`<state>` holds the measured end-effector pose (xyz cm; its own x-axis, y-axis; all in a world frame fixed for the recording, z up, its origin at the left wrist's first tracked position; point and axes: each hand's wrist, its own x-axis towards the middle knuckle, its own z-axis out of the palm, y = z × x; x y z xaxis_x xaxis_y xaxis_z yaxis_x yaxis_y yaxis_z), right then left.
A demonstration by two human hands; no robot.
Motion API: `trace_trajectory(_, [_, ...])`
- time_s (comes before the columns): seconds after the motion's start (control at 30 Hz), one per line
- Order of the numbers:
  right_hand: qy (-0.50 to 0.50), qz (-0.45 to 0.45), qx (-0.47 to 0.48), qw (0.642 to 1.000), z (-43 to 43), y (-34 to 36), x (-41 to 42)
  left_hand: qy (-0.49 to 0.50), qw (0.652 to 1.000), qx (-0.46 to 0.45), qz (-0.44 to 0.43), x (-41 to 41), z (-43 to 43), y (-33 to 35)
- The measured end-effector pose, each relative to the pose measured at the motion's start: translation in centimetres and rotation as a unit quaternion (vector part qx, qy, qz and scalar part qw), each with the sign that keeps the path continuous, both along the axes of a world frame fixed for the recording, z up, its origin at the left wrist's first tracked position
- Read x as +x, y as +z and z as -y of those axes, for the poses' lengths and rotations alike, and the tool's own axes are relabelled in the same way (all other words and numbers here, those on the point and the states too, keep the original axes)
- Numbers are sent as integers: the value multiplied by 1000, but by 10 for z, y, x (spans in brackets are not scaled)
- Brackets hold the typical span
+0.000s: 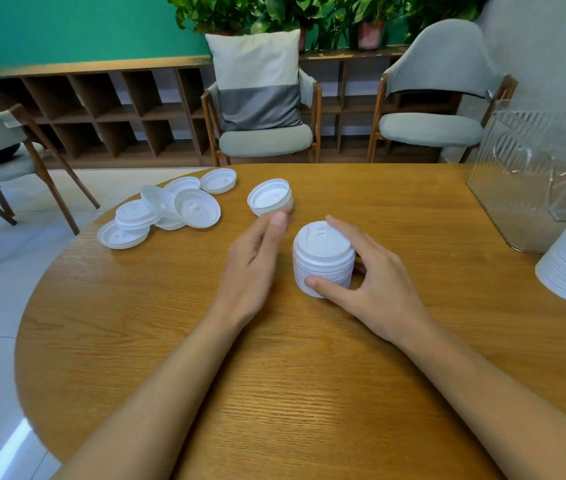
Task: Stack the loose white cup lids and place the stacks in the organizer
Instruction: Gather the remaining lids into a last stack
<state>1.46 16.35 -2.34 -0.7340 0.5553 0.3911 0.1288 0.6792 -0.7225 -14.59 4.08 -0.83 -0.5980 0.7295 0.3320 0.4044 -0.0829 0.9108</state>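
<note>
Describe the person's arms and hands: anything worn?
Nothing worn shows. The left hand and right hand are bare, with no gloves, rings, watch or bracelet. The left forearm and right forearm are uncovered down to the picture's edge; no sleeve appears.

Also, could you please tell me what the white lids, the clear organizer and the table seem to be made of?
White lids: thin moulded plastic, matte with slight sheen; crisp pressed ridges and faintly translucent rims.
Organizer: clear rigid plastic, probably acrylic, glossy; see-through ribbed walls.
Table: wood or wood veneer, satin finish; continuous grain lines, though laminate cannot be ruled out.
</note>
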Motion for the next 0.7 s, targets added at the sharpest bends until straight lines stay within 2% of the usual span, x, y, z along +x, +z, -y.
trace_trajectory(0.1, [-3,4,-6,1000,-2,2,0,126,979,-11,-159,-28,-9,-7])
trace_trajectory(0.17, [-3,3,-9,1000,-1,3,0,137,954,-50,-261,-46,-18,-14])
trace_trajectory(0.23, [-1,6,-10,1000,-1,3,-1,131,939,-83,-307,-58,-30,-17])
trace_trajectory(0.43, [3,14,-9,1000,-4,2,-1,145,909,-122,-371,-70,-53,-18])
trace_trajectory(0.7, [-5,14,-11,1000,-4,4,2,133,922,-76,-356,-52,-31,-16])
